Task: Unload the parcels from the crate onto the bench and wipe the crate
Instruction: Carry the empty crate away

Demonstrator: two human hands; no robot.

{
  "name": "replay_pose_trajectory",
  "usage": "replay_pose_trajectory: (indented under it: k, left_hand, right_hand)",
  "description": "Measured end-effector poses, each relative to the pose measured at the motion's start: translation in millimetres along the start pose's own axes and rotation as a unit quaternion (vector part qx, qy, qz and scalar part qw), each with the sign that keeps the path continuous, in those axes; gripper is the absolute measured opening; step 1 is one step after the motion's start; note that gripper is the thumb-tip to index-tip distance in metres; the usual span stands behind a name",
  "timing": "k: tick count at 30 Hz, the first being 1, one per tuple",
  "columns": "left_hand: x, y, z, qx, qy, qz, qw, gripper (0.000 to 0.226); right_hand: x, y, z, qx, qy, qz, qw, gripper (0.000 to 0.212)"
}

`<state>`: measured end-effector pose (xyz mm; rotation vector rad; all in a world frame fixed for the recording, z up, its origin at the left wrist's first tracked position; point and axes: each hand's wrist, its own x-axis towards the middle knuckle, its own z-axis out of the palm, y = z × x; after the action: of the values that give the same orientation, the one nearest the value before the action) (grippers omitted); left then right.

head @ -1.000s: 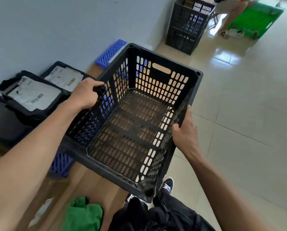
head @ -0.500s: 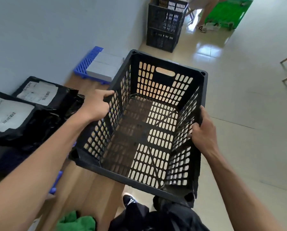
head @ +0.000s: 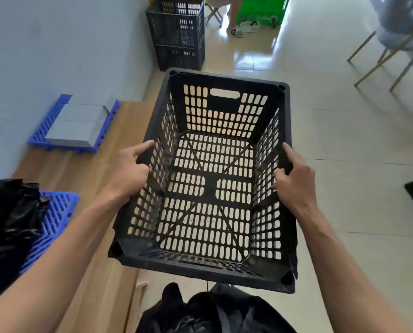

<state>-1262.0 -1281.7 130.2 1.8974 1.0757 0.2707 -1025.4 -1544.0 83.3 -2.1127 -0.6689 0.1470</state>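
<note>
The left hand [head: 128,171] and right hand [head: 294,181] each clamp a long side wall of the black crate [head: 224,111], held up beside the wooden desk [head: 85,179] and over the floor. The crate looks empty, with black-bagged parcels [head: 11,212] lying on the desk at far left, so unloading seems finished and wiping remains

Crate [head: 208,179] interior unobstructed; stacked crates [head: 176,32] block floor ahead.
</note>
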Motion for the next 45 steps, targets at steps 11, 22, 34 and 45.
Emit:
replay_pose_trajectory:
  k: [11,22,34,45]
  left_hand:
    - [82,48,63,-0.103,0.024,-0.018,0.994,0.057]
    - [255,60,76,-0.099,-0.004,0.003,0.995,0.057]
    - [423,137,79,-0.120,-0.030,0.011,0.992,0.054]
    - [603,229,109,-0.128,-0.011,-0.012,0.992,0.067]
  right_hand:
    - [87,34,-23,0.042,0.050,-0.012,0.998,0.057]
    - [247,31,24,-0.003,0.050,0.004,0.999,0.046]
    - [407,25,45,-0.012,0.100,0.003,0.995,0.061]
    - [627,59,78,0.032,0.094,0.004,0.995,0.075]
